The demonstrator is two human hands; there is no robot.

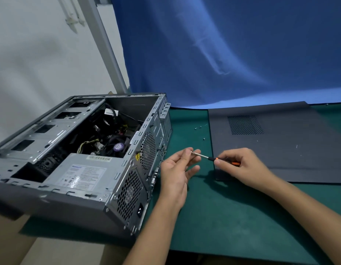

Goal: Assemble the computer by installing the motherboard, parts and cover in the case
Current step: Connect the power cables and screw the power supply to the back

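The open grey metal computer case (70,150) lies on its side at the left of the green table mat (223,217), with its boxy silver power supply (79,173) in the near corner. The flat dark grey cover panel (280,146) lies on the mat's right. Tiny metal screws (198,128) sit between them, farther back. In front of those, the right hand (240,165) holds the orange-and-black screwdriver (213,158), its tip seemingly at the left hand (177,169).

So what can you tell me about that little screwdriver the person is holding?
The screwdriver is small and slim: a shiny metal shaft, a black handle with orange at the rear. It is held nearly level above the green mat, tip pointing left. The right hand pinches the handle; the left hand pinches the tip end. Whether a screw sits there cannot be seen.
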